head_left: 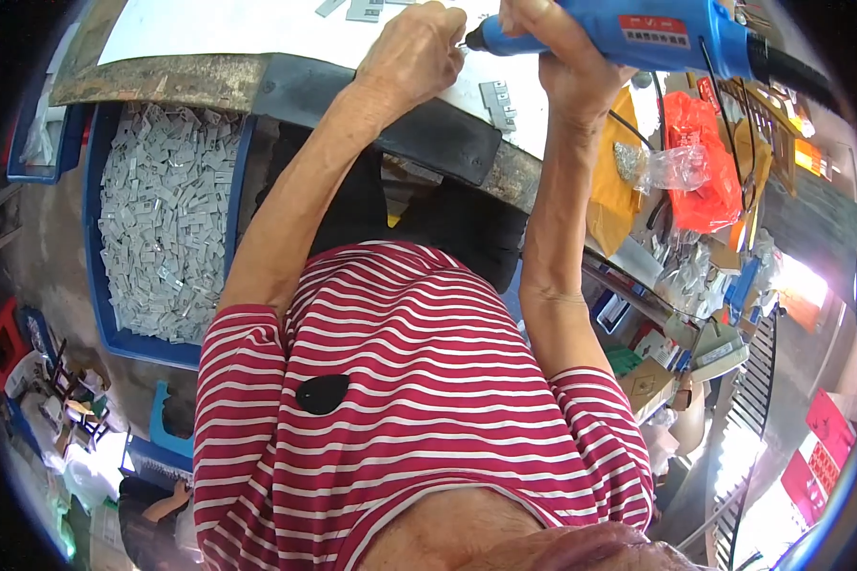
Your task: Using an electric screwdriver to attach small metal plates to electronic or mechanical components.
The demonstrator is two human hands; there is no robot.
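Note:
In my right hand (pixel 581 67) is a blue electric screwdriver (pixel 638 33), held level above the white tabletop (pixel 209 29); its dark tip points left. My left hand (pixel 417 48) is closed in a pinch right beside that tip. What its fingers hold is small and mostly hidden by them. A few flat grey pieces with cutouts (pixel 497 105) lie on the white surface between my wrists. More grey pieces (pixel 364 9) rest at the far edge of view, left of my left hand.
Below the table at left stands a blue bin (pixel 93 238) full of small grey pieces (pixel 167 219). A black padded strip (pixel 305 90) runs along the table's front edge. Right of my right forearm are a red plastic bag (pixel 700 162) and yellow paper (pixel 611 195). Another person's arm (pixel 167 502) shows lower left.

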